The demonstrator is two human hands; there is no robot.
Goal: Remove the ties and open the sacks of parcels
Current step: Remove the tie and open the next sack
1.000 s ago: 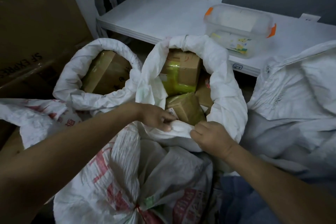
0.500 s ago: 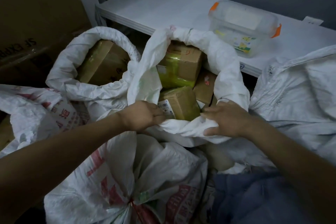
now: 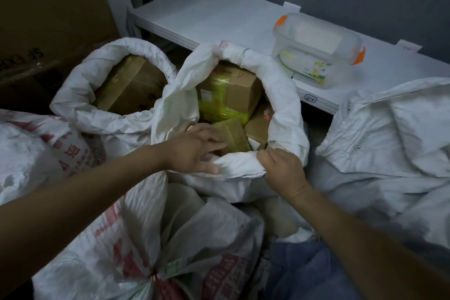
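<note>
1. Right hand (image 3: 283, 170) clenched on the near rolled rim of the middle sack (image 3: 287, 114), pinching the fold, probably to keep the roll from springing back.
2. Left hand (image 3: 194, 151) spread loose over the same rim, thumb on the fabric, fingers (image 3: 214, 140) reaching in onto a taped parcel (image 3: 233, 134); grip on anything: cannot tell.
3. Nearest the camera, a red-printed sack (image 3: 136, 238) is still gathered at a knot (image 3: 152, 275), so not yet opened.
4. The middle sack is open, rim cuffed outward; inside, a box with green tape (image 3: 229, 92) stands above the parcel.
5. Left of it, touching, a second open sack (image 3: 80, 90) holds a brown box (image 3: 129, 85).
6. Right: a crumpled white sack (image 3: 394, 134), state unclear.
7. Behind: a white shelf (image 3: 219, 14) with a clear container (image 3: 316, 58).
</note>
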